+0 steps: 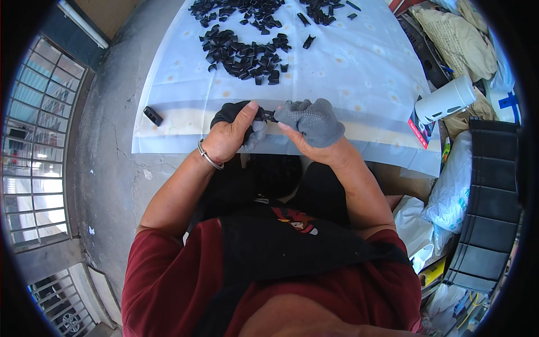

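Close to the table's near edge, my two hands meet around a small black plastic part (pixel 265 115). My left hand (pixel 233 126), with a dark glove over the fingers and a bare thumb, is closed on the part's left end. My right hand (pixel 311 123) pinches its other end, in a grey dotted glove that leaves the thumb bare. Most of the part is hidden by my fingers. Just beyond my hands lies a heap of small black plastic pieces (pixel 244 56). A larger black piece (pixel 152 115) rests alone near the table's left edge.
More black pieces (pixel 238 10) spread over the far end of the floral-covered table (pixel 359 73), with a few loose ones (pixel 308 41). A white cup (pixel 446 100) lies tilted at the right edge beside a red-and-black card (pixel 418 128). Bags (pixel 452 182) and a black ribbed panel (pixel 487 202) crowd the right side.
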The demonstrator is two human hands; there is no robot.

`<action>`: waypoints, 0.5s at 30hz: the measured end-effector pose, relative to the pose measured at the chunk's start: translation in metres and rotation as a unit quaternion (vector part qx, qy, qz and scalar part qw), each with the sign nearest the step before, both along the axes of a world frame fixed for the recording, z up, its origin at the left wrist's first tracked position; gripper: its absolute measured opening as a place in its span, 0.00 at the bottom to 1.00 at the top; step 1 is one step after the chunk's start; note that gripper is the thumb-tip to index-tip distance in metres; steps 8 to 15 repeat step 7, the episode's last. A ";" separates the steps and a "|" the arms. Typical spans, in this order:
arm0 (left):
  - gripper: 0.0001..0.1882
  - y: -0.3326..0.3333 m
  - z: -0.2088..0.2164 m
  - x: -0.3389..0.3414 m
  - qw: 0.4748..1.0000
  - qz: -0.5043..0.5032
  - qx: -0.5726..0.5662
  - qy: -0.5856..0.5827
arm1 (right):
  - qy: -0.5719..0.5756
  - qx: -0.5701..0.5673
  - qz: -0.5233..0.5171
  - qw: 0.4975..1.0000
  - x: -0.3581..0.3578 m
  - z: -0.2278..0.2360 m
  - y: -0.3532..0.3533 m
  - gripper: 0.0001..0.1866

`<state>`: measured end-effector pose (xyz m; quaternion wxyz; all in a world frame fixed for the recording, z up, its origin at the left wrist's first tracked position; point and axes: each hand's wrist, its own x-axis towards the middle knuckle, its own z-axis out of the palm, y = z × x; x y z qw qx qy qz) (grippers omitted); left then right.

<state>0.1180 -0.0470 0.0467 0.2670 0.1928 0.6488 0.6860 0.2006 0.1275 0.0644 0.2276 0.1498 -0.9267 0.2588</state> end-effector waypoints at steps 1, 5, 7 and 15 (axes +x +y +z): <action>0.23 -0.001 0.007 0.000 0.999 -0.018 -0.039 0.032 | -0.001 0.000 -0.001 1.000 0.000 0.000 0.000 0.09; 0.22 -0.003 0.007 -0.004 0.981 -0.056 -0.124 0.141 | 0.031 0.058 0.004 0.998 0.002 -0.004 0.000 0.10; 0.21 0.001 0.003 -0.001 0.944 -0.029 -0.192 0.265 | 0.058 0.089 0.010 0.994 0.002 -0.010 0.001 0.12; 0.21 0.001 0.003 -0.001 0.944 -0.029 -0.192 0.265 | 0.058 0.089 0.010 0.994 0.002 -0.010 0.001 0.12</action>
